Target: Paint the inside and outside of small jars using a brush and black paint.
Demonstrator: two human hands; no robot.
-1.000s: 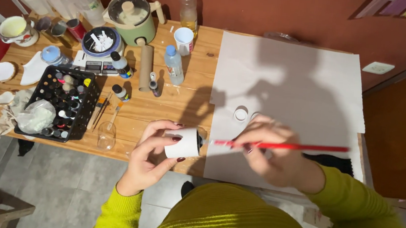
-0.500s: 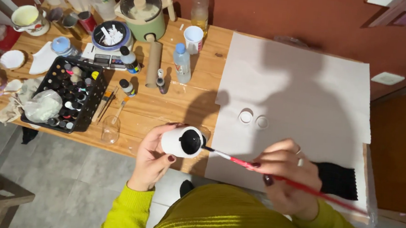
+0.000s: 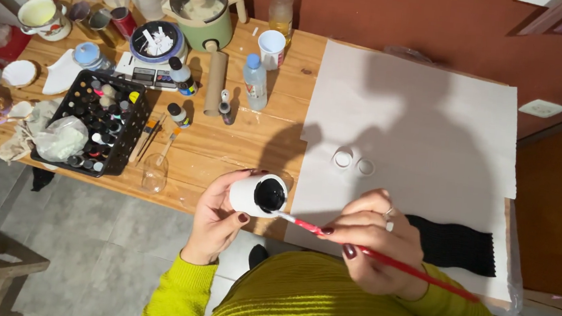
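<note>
My left hand (image 3: 218, 217) holds a small white cup (image 3: 253, 194) tipped on its side, its inside painted black. A red-handled paintbrush (image 3: 381, 257) is gripped in my right hand (image 3: 372, 244), and its tip touches the rim of the cup's black opening. Both hands hover over the front edge of the wooden table (image 3: 228, 143), beside a large white paper sheet (image 3: 418, 136). Two small white rings (image 3: 354, 162) lie on the paper just beyond my right hand.
A black crate of paint bottles (image 3: 97, 125) stands at the left, with a clear glass (image 3: 155, 173) near it. A green pot (image 3: 203, 5), plastic bottles (image 3: 255, 81), a cardboard tube (image 3: 215, 82) and cups sit further back. A black cloth (image 3: 453, 244) lies on the paper at the right.
One second ago the brush lay level over the paper with the cup's side showing. Then the cup's black opening turned up and the brush tip came to its rim, where it stays.
</note>
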